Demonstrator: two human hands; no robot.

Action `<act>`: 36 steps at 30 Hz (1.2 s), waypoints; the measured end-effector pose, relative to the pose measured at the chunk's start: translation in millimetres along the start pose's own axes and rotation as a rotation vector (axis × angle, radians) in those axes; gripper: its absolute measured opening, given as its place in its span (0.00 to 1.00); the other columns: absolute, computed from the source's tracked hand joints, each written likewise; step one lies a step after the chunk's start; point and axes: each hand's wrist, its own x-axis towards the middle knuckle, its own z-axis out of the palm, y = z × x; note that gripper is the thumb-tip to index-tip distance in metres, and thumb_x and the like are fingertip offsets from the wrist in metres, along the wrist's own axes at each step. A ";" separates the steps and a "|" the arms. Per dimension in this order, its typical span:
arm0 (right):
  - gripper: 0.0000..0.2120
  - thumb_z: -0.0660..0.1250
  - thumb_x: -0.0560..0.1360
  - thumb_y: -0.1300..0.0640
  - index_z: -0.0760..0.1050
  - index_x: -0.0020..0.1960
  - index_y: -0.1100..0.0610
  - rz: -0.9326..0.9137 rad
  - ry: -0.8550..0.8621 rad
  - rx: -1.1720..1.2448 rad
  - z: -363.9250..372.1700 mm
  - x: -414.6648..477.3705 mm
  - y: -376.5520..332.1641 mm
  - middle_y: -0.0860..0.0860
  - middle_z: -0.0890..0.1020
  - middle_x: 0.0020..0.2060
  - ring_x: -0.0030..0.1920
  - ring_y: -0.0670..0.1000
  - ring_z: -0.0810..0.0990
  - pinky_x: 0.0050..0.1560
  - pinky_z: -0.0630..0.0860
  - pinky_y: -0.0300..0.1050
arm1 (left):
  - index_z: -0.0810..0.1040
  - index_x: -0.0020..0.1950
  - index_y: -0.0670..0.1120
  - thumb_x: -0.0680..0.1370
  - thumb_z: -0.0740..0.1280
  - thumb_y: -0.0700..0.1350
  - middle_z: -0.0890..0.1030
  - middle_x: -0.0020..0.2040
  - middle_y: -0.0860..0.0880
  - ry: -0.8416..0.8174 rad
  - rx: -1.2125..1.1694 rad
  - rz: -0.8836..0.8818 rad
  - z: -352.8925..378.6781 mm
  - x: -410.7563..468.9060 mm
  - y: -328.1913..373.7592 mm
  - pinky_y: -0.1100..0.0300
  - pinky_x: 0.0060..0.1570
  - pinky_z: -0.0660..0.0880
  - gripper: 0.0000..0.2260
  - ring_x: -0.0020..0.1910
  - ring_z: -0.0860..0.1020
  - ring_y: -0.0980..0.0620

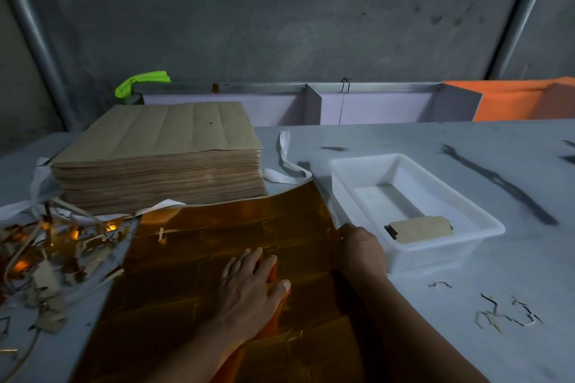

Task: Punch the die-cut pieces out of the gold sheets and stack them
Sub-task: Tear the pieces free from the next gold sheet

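Pressing down on a gold sheet (217,242) amid clutter on a grey table (466,289).

Behind the sheet, a thick stack of brown sheets (161,146), overlapping its far edge; beside that, a loose white strap (284,152). At left, a tangled scrap heap (46,246) of gold and brown trimmings, touching the sheet's left edge. Just right of the sheet, a white tray (342,183) with a small stack of punched pieces (420,228) lying brown side up. Further right, a few stray scraps (504,314). Flat on the middle of the sheet, the left hand (252,286), palm down, fingers spread. At the sheet's right edge, close beside the tray, the right hand (361,249), fingers bent down over the edge; impossible to tell whether pinching it.
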 end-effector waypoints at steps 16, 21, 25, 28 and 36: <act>0.14 0.63 0.75 0.67 0.80 0.56 0.54 0.086 -0.059 0.403 -32.3 15.9 -17.3 0.54 0.82 0.49 0.42 0.52 0.81 0.40 0.79 0.43 | 0.61 0.76 0.58 0.78 0.55 0.67 0.57 0.77 0.55 0.007 -0.250 -0.002 -19.0 2.8 21.3 0.51 0.75 0.57 0.28 0.77 0.54 0.51; 0.12 0.65 0.75 0.68 0.77 0.47 0.51 0.145 -0.157 0.604 -39.9 17.8 -20.8 0.50 0.80 0.40 0.38 0.50 0.80 0.34 0.78 0.39 | 0.62 0.76 0.56 0.77 0.60 0.66 0.60 0.73 0.57 -0.035 -0.472 0.039 -32.8 0.8 45.0 0.53 0.67 0.69 0.30 0.69 0.65 0.54; 0.08 0.65 0.78 0.64 0.77 0.45 0.53 0.170 -0.329 0.713 -46.8 17.5 -22.1 0.55 0.81 0.46 0.49 0.54 0.82 0.52 0.82 0.50 | 0.64 0.75 0.56 0.76 0.61 0.67 0.64 0.70 0.58 -0.003 -0.572 0.037 -41.5 2.7 57.3 0.56 0.60 0.72 0.30 0.61 0.68 0.57; 0.05 0.64 0.80 0.61 0.78 0.52 0.55 0.202 -0.447 0.774 -52.3 18.5 -21.7 0.57 0.82 0.52 0.54 0.57 0.81 0.60 0.78 0.53 | 0.66 0.73 0.57 0.75 0.60 0.68 0.66 0.68 0.58 -0.004 -0.597 0.035 -46.2 5.5 62.3 0.59 0.54 0.70 0.29 0.59 0.67 0.58; 0.14 0.62 0.81 0.51 0.81 0.59 0.56 0.180 -0.642 1.034 -59.8 17.3 -15.9 0.55 0.86 0.51 0.55 0.55 0.83 0.54 0.79 0.50 | 0.70 0.69 0.53 0.78 0.64 0.61 0.73 0.65 0.53 0.042 -0.808 -0.046 -56.2 15.4 75.6 0.61 0.49 0.71 0.22 0.63 0.73 0.52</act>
